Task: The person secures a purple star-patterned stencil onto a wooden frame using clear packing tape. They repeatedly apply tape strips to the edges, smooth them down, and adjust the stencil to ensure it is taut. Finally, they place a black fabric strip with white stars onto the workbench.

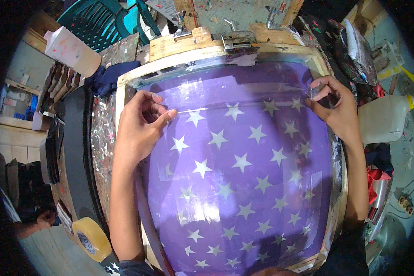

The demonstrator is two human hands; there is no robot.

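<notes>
Evidently both bare hands are busy at the upper part of the purple screen (241,147), which fills the middle of the view. At upper right of centre, the right hand (336,103) has its thumb and forefinger closed on the end of a clear strip (244,102), and a glossy bit of it shows between the fingertips. At upper left of centre, the left hand (145,120) has its fingers curled and its thumb pointing right, the thumb tip by the strip's other end; whether it pinches the strip, I cannot tell. Between the hands the strip runs across the screen, just above or over the topmost stars.

Pale stars in slanting rows cover the screen below. Around it runs a wooden frame (121,94), with a metal clamp (240,41) at its top edge.

Farther out, a roll of yellowish tape (93,239) sits at lower left, near the left forearm. At upper left are a paint-flecked pale bottle (72,51), a dark blue cloth (110,77) and a green chair (94,25). A translucent jug (384,119) stands at right; another person's hand (46,219) shows at lower left.
</notes>
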